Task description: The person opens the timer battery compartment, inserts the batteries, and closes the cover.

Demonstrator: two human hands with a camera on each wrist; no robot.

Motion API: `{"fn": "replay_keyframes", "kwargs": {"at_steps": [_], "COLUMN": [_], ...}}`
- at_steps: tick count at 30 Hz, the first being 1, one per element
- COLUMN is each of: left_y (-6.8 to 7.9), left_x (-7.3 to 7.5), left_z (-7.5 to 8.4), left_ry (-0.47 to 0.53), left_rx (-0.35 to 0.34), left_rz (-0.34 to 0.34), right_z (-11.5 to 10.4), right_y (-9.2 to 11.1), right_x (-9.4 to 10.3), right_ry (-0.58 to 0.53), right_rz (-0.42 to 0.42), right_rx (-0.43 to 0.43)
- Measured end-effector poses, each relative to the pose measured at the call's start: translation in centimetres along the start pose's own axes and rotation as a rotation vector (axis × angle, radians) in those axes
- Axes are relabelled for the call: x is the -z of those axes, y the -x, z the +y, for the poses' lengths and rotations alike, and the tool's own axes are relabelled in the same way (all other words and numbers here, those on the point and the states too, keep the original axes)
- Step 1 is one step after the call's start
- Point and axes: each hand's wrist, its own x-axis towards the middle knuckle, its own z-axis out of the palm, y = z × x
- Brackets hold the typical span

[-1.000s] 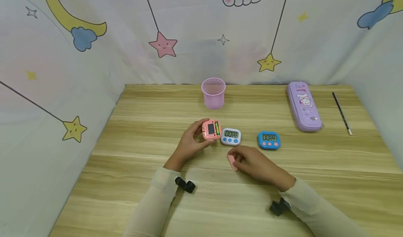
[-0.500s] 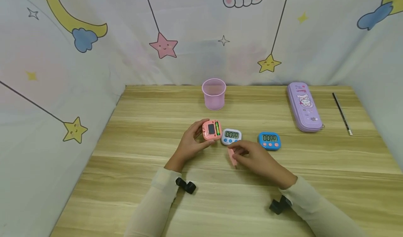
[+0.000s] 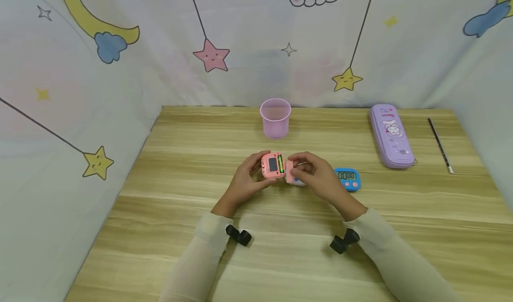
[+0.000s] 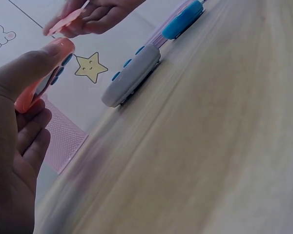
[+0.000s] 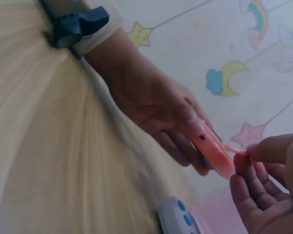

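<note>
My left hand (image 3: 245,177) grips a pink digital timer (image 3: 266,170) by its edges, its back turned up. A green battery (image 3: 281,164) lies in the uncovered slot on that back. Between thumb and fingers my right hand (image 3: 320,177) pinches a small pink battery cover (image 3: 289,172), right beside the timer's slot side. In the left wrist view the cover (image 4: 68,22) is just above the timer (image 4: 44,78). Behind the right hand a white timer (image 3: 298,182) lies on the table, mostly hidden in the head view.
A blue timer (image 3: 348,179) lies right of the white one. A pink cup (image 3: 275,123) stands at the back. Farther right are a purple pencil case (image 3: 392,137) and a black pencil (image 3: 441,146) on the wooden table (image 3: 280,257).
My right hand has risen away from me and a little left with the battery cover, up to the pink timer, and now covers much of the white timer. The left hand keeps its hold.
</note>
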Motion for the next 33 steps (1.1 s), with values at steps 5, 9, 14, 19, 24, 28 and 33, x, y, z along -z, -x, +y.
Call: {"fn": "replay_keyframes", "kwargs": {"at_steps": [5,9,14,19,24,28,33], "left_y": [-0.2,-0.4,-0.3,0.0,0.0,-0.1,0.0], "left_x": [0.0,-0.3,-0.3,0.0,0.0,-0.2,-0.3], "left_z": [0.0,-1.5,-2.1,0.1,0.4,0.4,0.4], "left_ry": [0.017,0.004,-0.023,-0.003,-0.005,-0.018,-0.013], "left_rx": [-0.005,0.000,0.013,-0.007,-0.011,-0.010,-0.021], "left_rz": [-0.009,-0.017,-0.020,-0.045,-0.050,-0.053,-0.055], "right_z": [-2.1,-1.6,0.2,0.1,0.0,-0.1,0.0], "right_y": [-1.1,-1.6,-2.2,-2.1,-2.0,-1.8,-1.7], "right_x": [-0.3,-0.3,-0.4,-0.5,-0.6,-0.6,-0.7], "right_ry": [-0.026,-0.032,-0.017,0.004,0.063,0.097,0.130], "right_rz": [0.007,0.021,0.020,0.025,0.050,0.061,0.071], "right_rx": [0.023,0.024,0.008,-0.014,-0.028,-0.024,0.003]}}
